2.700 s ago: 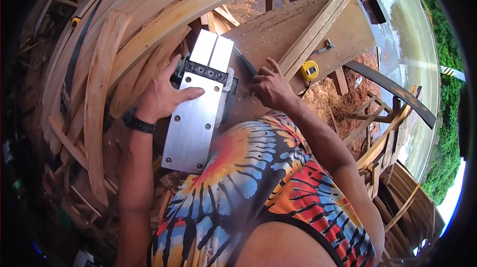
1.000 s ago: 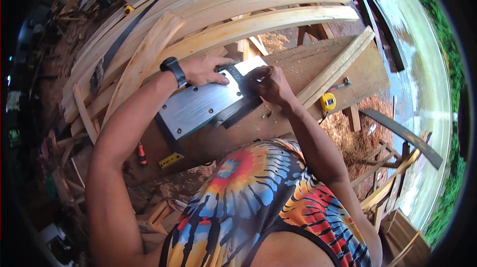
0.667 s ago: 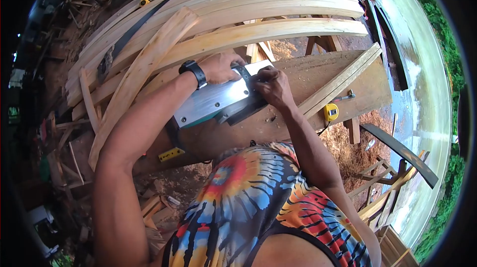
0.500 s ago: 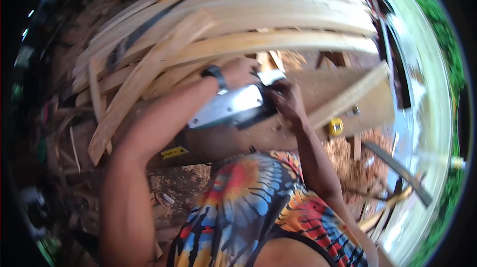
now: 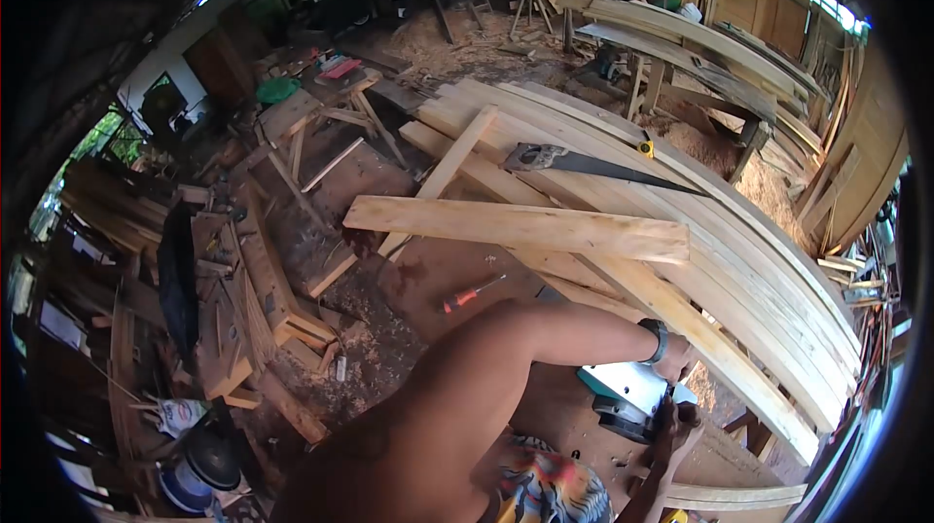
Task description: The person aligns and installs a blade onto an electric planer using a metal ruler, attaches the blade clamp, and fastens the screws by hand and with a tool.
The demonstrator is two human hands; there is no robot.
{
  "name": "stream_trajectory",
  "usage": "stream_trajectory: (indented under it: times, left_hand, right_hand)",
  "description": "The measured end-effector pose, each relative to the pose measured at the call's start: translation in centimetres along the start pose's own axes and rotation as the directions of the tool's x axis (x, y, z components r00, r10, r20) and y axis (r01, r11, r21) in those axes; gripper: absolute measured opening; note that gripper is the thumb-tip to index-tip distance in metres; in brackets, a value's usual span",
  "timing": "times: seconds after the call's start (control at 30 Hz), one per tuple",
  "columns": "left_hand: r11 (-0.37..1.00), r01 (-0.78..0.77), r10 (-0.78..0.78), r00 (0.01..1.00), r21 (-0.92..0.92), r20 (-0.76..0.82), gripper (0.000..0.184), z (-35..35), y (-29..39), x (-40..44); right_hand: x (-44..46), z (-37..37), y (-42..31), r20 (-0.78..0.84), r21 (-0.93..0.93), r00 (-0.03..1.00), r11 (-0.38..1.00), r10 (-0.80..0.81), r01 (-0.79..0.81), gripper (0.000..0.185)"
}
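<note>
An electric planer [image 5: 630, 389] with a shiny flat sole and a teal-edged body lies sole-up on a brown work surface. My left hand [image 5: 673, 360], with a dark watch [image 5: 658, 340] on its wrist, bends over the planer's right end, and its fingertips are partly hidden. Just below it, my right hand [image 5: 685, 424] has its fingers curled against the same end of the tool. A small pale part [image 5: 685, 395] shows between the two hands. Whether either hand also holds something small cannot be made out.
Long planks [image 5: 739, 260] lie side by side beyond the planer, with a handsaw [image 5: 608, 171] and a yellow tape measure [image 5: 646, 148] on them. A loose board [image 5: 516, 227] crosses their near side. A red-handled screwdriver [image 5: 461, 300] lies left of my arm.
My view has swung left and upward, turning the scene and bringing the workshop behind into sight. Both hands stay at the same end of the planer.
</note>
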State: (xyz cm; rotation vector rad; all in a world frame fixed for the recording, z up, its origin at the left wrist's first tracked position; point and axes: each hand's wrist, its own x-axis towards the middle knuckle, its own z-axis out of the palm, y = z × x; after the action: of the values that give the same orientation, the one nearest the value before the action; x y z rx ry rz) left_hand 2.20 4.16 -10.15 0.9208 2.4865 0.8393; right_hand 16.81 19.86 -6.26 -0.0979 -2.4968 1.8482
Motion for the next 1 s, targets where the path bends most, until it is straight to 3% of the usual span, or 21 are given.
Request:
stream_trajectory:
  times: [0.03, 0.13, 0.27, 0.37, 0.47, 0.57, 0.67, 0.77, 0.87, 1.0]
  left_hand:
    - [1.000, -0.010, 0.010, 1.000, 0.002, 0.001, 0.019, 0.0, -0.1, 0.1]
    - [0.999, -0.031, 0.031, 0.999, -0.011, 0.028, 0.014, 0.0, -0.3, 0.2]
    - [0.998, 0.060, -0.060, 0.995, -0.004, -0.077, 0.014, -0.5, 1.1, -1.0]
    - [1.000, 0.026, -0.026, 1.000, -0.018, 0.001, 0.023, -1.9, 1.8, -1.7]
    - [0.998, -0.033, 0.033, 0.999, -0.057, 0.001, 0.021, -1.3, 1.0, -1.3]
    - [0.997, -0.029, 0.030, 0.999, -0.070, 0.012, 0.023, -0.3, 0.5, -0.6]
    - [0.994, 0.101, -0.099, 0.993, 0.038, -0.058, 0.022, -1.7, 3.1, -2.2]
    - [0.999, 0.016, -0.012, 0.997, 0.052, -0.072, 0.019, -1.6, 2.6, -2.3]
    - [0.997, -0.045, 0.049, 0.997, 0.055, -0.060, 0.021, -1.0, 1.8, -1.8]
    - [0.996, 0.015, -0.011, 0.999, 0.091, -0.046, 0.026, -0.7, 1.9, -1.4]
  right_hand:
    - [-0.1, 0.1, -1.1, -0.027, -0.065, 0.999, 0.998, 0.020, -0.022, 0.028]
    - [0.2, -0.4, 0.0, 0.039, 0.038, 0.995, 0.995, -0.096, 0.095, 0.020]
    - [0.3, 0.2, 0.1, 0.042, 0.065, 0.997, 0.996, 0.062, -0.065, 0.021]
    - [0.6, 0.5, 1.8, -0.029, 0.008, 0.999, 1.000, -0.026, 0.027, 0.029]
    - [1.6, 0.3, 4.3, 0.021, 0.039, 0.970, 0.970, -0.241, 0.240, 0.030]
    - [0.7, 0.3, 1.7, 0.048, 0.075, 0.997, 0.995, -0.068, 0.064, 0.030]
    - [0.7, 1.0, 1.5, -0.029, 0.033, 0.997, 0.997, 0.069, -0.068, 0.029]
    - [0.9, 1.2, 2.0, -0.048, 0.024, 0.996, 0.997, 0.070, -0.069, 0.027]
    - [0.5, 1.2, 1.7, -0.069, 0.010, 0.986, 0.988, -0.152, 0.153, 0.027]
    - [1.0, -0.4, 5.4, -0.032, -0.006, 0.975, 0.975, -0.222, 0.222, 0.026]
